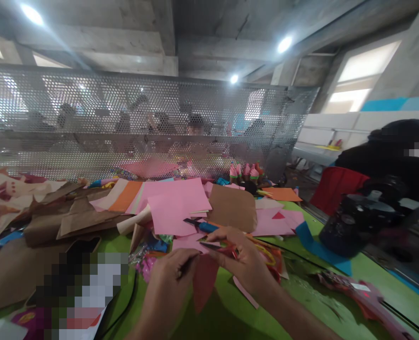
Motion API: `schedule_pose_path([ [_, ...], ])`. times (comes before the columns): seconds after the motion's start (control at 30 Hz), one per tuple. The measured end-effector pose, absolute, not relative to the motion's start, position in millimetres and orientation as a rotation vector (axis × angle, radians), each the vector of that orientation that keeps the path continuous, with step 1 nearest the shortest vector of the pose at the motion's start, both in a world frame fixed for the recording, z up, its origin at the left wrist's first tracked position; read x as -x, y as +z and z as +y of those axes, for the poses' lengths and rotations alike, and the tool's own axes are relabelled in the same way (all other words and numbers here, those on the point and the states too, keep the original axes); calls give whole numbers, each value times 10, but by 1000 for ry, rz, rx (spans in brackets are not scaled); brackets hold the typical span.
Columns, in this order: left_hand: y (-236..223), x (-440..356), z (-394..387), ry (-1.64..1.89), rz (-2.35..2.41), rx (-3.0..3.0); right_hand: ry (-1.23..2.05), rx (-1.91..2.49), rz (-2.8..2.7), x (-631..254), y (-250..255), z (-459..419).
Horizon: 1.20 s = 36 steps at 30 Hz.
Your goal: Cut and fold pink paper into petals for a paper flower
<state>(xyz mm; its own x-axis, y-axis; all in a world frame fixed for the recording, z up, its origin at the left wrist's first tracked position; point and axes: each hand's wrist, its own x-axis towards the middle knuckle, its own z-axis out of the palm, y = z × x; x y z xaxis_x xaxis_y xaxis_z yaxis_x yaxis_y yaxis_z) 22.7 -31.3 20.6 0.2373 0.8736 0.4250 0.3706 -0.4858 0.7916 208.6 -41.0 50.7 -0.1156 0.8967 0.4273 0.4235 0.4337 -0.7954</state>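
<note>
Right, the dark red piece (205, 285) hangs between my hands, just above the green bench (177, 323), its pointed end down. My left hand (168, 276) is nearly closed, fingertips drawn together at the top edge of it, though my own knuckles hide the exact grip. My right hand (244, 257) is partly curled round what look like small scissors (211, 245), blades towards my left fingertips; how wide they gape, I can't tell.

Now, this red stuff looks like thin paper: light, bendy, quick to crease, and easy to tear if I tug. Best hold is a gentle pinch near the top edge, flat between thumb and finger, well off that tip. The scissors look stiff and light enough; handles are the place, fingers clear of the blades.

And it's crowded! Just beyond my hands lies a blue-handled knife (208, 227), its blade over the pink sheets (175, 208), close enough to nick a knuckle. Brown paper (232, 208) sits beside those. Shiny wrapping and a magenta bundle (148, 268) crowd my left hand, while a pink strip (245, 292) lies under my right forearm. Over to the right, a glue gun (368, 297) trails its cord, well apart; possibly hot, so mind that elbow.
</note>
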Motion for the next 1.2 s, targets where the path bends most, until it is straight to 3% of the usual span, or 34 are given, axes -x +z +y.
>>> schedule_pose_path([
  [0.13, 229, -232, -329, 1135, 1106, -2031, 714, 1232, -1737, -2075, 489, -399],
  [0.47, 226, -274, -307, 1064, 1028, -1840, 557, 1233, -1809, -2015, 515, -447],
  [0.7, 241, -255, -331, 1038, 1068, -2014, 581, 1266, -1816, -1987, 526, -465],
  [1.2, 255, -115, -236, 1169, 1179, -2032, 900, 1308, -1593, -2225, 534, -260],
])
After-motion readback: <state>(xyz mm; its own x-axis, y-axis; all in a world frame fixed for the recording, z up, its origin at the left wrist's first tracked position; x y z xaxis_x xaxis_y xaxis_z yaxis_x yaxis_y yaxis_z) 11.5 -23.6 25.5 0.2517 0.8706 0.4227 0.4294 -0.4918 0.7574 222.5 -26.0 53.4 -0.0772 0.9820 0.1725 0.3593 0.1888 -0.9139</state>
